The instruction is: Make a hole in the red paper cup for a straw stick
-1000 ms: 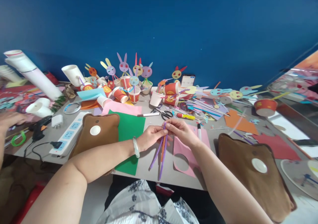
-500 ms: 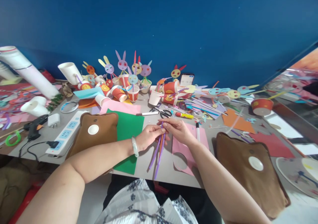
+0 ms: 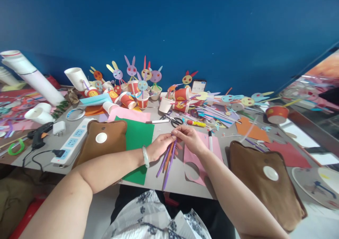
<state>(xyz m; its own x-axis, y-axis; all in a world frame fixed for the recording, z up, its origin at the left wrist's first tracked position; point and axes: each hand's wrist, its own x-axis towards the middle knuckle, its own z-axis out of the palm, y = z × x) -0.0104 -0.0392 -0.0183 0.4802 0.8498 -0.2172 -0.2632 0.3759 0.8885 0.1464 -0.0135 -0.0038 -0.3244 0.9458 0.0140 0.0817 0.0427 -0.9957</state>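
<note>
My left hand (image 3: 160, 147), with a pale bangle at the wrist, pinches the upper ends of a small bundle of thin purple and orange strips (image 3: 170, 166). My right hand (image 3: 189, 138) closes on the same ends from the other side, its fingertips against those of the left. Below the fingers the strips fan out toward the table's front edge. The pinched ends are mostly hidden. Black-handled scissors (image 3: 176, 121) lie just beyond my hands. A pink sheet (image 3: 203, 174) with a round hole is under my right forearm, and a green sheet (image 3: 140, 136) under my left.
Brown cushion-like pads lie left (image 3: 111, 140) and right (image 3: 262, 193). A power strip (image 3: 75, 141) and a glue gun (image 3: 39, 136) are at left. Rabbit-faced paper cups (image 3: 142, 99) line the blue wall. A phone (image 3: 198, 86) leans there. A marker (image 3: 210, 141) rests on the pink sheet.
The strips have spread wider below the fingers, with more of the orange showing. Both hands remain pinched together at nearly the same place. The view has shifted slightly.
</note>
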